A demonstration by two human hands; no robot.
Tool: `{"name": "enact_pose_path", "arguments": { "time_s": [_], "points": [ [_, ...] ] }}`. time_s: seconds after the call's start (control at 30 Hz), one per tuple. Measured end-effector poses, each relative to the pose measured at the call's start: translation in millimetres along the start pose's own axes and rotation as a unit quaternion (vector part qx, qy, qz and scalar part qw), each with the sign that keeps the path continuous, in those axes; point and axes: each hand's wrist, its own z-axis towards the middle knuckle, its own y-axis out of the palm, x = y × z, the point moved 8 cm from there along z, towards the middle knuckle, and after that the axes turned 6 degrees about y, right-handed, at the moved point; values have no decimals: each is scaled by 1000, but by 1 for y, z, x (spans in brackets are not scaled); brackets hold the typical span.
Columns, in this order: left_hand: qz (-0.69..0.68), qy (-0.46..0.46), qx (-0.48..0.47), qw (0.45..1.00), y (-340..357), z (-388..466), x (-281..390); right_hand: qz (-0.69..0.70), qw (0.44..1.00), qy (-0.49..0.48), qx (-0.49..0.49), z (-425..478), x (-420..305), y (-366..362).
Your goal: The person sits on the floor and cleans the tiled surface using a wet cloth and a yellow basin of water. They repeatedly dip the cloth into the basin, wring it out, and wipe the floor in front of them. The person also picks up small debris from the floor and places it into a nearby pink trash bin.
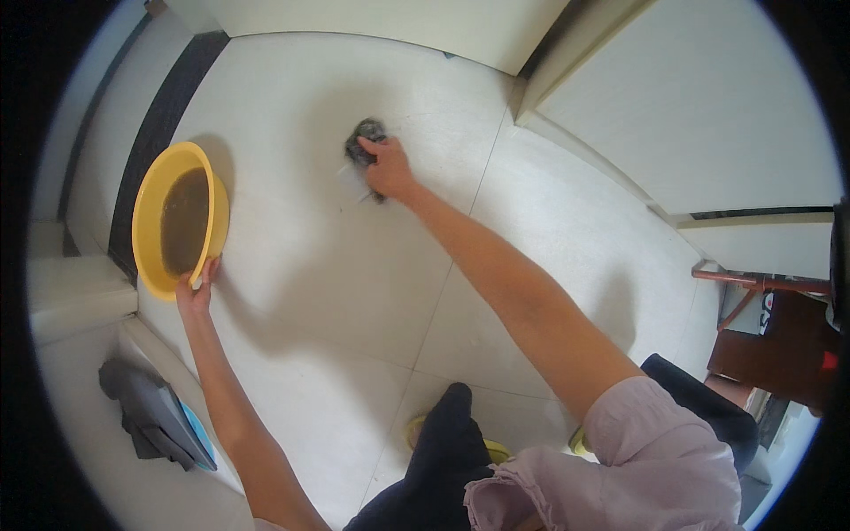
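Observation:
My left hand (196, 292) grips the near rim of a yellow plastic basin (221, 216), thumb inside and fingers outside. Murky brown water (186, 222) lies in the basin, which rests on the pale tiled floor (319, 279). Out ahead, my right hand (390, 169) presses a bunched dark grey cloth (364, 136) against the floor. Part of that cloth is hidden under the palm. Just left of the wrist is a small whitish patch, too blurred to name.
A dark threshold strip (166, 119) runs behind the basin. Cream panels (398, 16) stand at the back and right. A dark grey cloth (143, 411) hangs or lies at lower left. At right is reddish-brown furniture (764, 345). My slippers (498, 451) are below.

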Motion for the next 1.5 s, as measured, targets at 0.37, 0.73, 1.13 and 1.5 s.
{"name": "enact_pose_path", "arguments": {
  "time_s": [0.37,0.73,1.13,1.5],
  "points": [
    [116,108,57,986,18,-104,-17,12,979,71,189,-225,76,-196],
    [429,260,-113,858,9,-246,-179,-56,996,61,42,-163,1,11],
    [802,454,-255,295,135,-161,-300,-17,975,145,-170,-109,37,-78],
    [876,415,-94,228,137,-88,-223,-320,946,21,-40,18,51,-168]
  ]
}}
